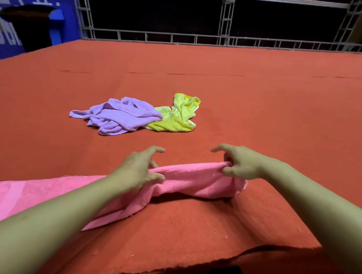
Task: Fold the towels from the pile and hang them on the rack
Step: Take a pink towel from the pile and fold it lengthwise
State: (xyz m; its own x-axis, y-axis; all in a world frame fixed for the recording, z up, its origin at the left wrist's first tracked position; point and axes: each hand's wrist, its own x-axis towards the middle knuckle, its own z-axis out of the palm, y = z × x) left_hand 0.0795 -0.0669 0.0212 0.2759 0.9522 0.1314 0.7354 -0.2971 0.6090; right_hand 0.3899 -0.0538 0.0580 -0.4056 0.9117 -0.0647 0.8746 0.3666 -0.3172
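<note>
A pink towel point(192, 179) lies across the near part of the red felt table point(271, 107), its left end spread flat toward the left edge of view. My left hand point(141, 168) pinches the towel's upper edge near its middle. My right hand point(241, 162) pinches the towel's right end and lifts it slightly off the felt. Farther back lie a crumpled purple towel point(118, 115) and a crumpled yellow towel point(178, 115), touching each other.
A grey metal lattice frame point(226, 16) runs along the table's far edge. A blue board with white lettering point(11, 22) and a dark round stand point(29, 22) are at the far left. The felt's ragged front edge point(158, 269) is close to me.
</note>
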